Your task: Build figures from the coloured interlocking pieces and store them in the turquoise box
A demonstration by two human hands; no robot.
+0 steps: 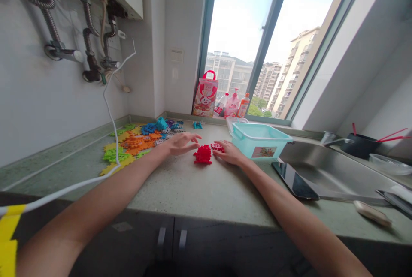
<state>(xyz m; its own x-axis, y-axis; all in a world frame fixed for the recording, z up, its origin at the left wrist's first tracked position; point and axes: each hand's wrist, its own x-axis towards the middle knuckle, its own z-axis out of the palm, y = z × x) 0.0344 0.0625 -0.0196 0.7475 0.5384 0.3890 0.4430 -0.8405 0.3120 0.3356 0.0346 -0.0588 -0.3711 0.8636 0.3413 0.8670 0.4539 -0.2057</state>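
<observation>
My left hand (184, 143) hovers above the counter with its fingers apart, holding nothing. Just to its right stands a red block built from interlocking toothed pieces (202, 154). On the block's other side, my right hand (230, 153) has its thumb and fingers around a flat red puzzle piece (217, 147), partly covered by the fingertips. Loose foam-like puzzle pieces in orange (139, 142), yellow, green, blue and grey lie heaped to the left of my left hand. A small teal piece (197, 125) rests behind the red block.
A mint plastic bin (261, 133) stands right of my right hand, near a black phone (294, 180) and the steel sink (337, 174). A white cable (111, 109) crosses the left side. Bottles (232, 105) and a pink package (206, 97) line the window.
</observation>
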